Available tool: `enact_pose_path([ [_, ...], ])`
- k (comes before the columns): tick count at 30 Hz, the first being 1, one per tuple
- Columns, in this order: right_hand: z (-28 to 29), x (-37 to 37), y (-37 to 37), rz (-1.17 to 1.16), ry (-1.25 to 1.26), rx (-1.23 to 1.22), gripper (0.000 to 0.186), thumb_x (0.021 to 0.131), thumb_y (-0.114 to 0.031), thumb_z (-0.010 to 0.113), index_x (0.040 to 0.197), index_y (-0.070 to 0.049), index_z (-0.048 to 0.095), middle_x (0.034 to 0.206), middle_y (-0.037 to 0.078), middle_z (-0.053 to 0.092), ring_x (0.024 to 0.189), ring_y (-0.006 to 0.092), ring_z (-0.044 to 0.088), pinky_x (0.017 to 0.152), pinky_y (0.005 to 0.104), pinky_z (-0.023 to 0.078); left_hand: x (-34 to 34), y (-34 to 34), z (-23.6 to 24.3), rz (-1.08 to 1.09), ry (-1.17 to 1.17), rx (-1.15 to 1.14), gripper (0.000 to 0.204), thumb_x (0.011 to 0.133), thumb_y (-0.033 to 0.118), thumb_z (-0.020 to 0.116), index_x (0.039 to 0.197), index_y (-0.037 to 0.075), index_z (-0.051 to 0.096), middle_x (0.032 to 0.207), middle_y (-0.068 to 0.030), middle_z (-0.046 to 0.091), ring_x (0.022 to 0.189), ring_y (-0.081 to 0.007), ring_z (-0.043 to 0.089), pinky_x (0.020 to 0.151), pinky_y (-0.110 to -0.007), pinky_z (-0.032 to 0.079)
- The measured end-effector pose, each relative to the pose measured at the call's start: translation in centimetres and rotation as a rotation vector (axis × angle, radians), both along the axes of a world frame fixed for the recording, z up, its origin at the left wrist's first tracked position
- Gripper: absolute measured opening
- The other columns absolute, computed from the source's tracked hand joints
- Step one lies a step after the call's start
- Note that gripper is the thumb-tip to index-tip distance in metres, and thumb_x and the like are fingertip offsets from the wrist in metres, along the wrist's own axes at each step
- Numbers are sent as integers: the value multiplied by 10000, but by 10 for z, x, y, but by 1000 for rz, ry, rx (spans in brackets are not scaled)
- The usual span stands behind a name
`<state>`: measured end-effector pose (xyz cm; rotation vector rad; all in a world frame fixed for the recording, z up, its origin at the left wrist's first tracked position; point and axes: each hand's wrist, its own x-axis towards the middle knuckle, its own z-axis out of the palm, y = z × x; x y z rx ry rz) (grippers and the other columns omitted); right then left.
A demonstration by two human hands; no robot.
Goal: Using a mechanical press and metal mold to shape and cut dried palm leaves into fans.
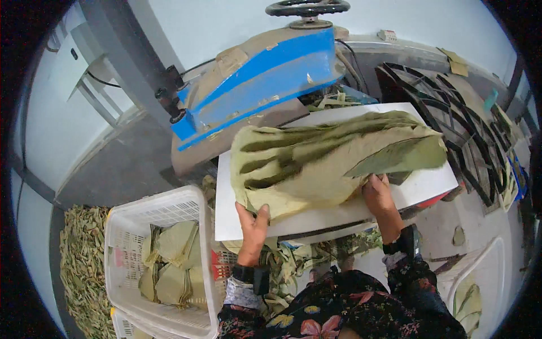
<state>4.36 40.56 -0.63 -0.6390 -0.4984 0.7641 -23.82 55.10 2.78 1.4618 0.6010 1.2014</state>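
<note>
A large stack of long pale olive-green dried leaves [313,169] lies across a white board [429,178], with ridged folds along its far side and a darker green flap at the right. My left hand [252,226] grips the near left corner of the stack between thumb and fingers. My right hand [379,198] holds the stack's near edge at the right, just under the green flap, its fingertips partly hidden.
A blue press [257,76] with a black handwheel stands behind the board. At left are a white plastic basket [116,234] of leaf bundles and a scrap heap [79,260]. Black metal frames [446,116] stand at right, another white basket [497,257] below them. Leaf scraps litter the floor.
</note>
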Motion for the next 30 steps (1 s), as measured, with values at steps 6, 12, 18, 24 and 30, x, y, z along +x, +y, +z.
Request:
enact_pose_path([
  [6,51,-29,-25,-40,16,-150,435,779,-129,616,1177,-28,471,1147,99,548,1052,254,527,922,393,404,-20,15,52,-51,106,-127,516,826,66,596,1262,-30,337,1214,-129,473,1110,-197,444,957,-302,342],
  [12,60,-60,-11,-189,58,-376,361,748,-54,650,1089,1,545,987,74,624,879,205,602,813,343,480,-16,64,82,-173,289,-232,452,797,64,606,1188,-49,410,1113,-129,531,995,-189,520,870,-307,415],
  [18,50,-70,8,-282,67,-388,303,774,-27,625,1064,17,549,968,102,627,821,205,614,763,336,504,28,37,57,373,793,940,505,714,170,685,1126,-35,477,1142,-230,490,1045,-356,483,886,-472,394],
  [24,48,-64,3,-271,50,-455,291,781,-47,626,1053,24,552,941,97,625,791,189,606,712,320,503,85,-80,33,-180,621,1018,495,693,172,657,1147,55,500,1172,-169,483,1105,-324,463,959,-473,341],
  [30,74,-29,-36,143,-436,-874,290,810,-162,612,1034,15,562,830,107,633,701,190,602,661,323,494,97,-69,-3,-181,617,986,545,599,119,701,1096,31,496,1158,-121,509,1087,-317,476,933,-479,352],
])
